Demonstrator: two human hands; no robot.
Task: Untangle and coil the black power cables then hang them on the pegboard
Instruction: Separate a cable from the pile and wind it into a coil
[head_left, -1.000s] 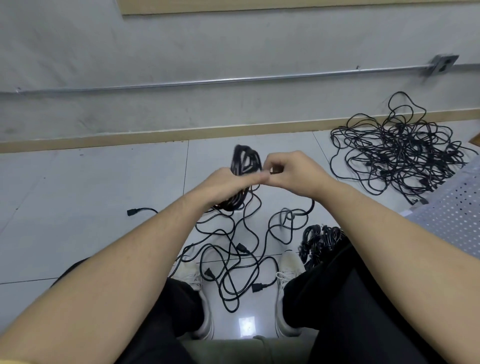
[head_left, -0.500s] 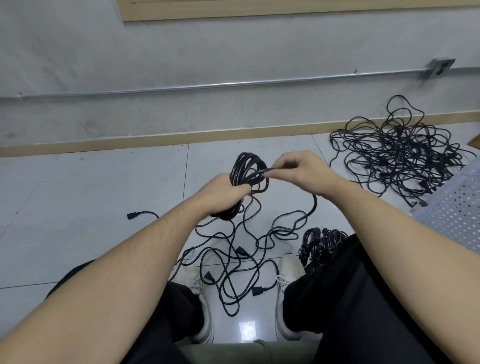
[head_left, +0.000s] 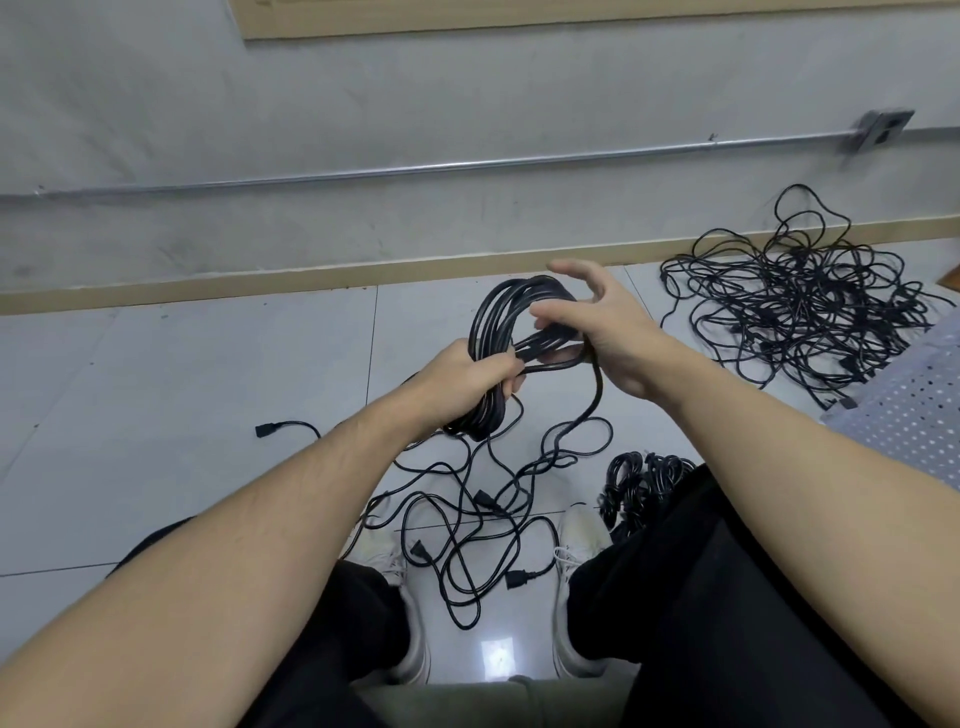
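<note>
grey tiled floor (head_left: 156, 395) – grey wall (head_left: 415, 104) – tangled cables (head_left: 795, 306).

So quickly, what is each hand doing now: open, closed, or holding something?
Left hand: closed, gripping the coiled black cable.
Right hand: fingers spread open, wrapping a strand around the coil.

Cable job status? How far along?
Done: one coiled bundle lies by the right shoe. In hand: left hand grips a coil; right hand wraps its tail. Left: loose cables at the feet, big tangled pile, nothing on the pegboard.
</note>
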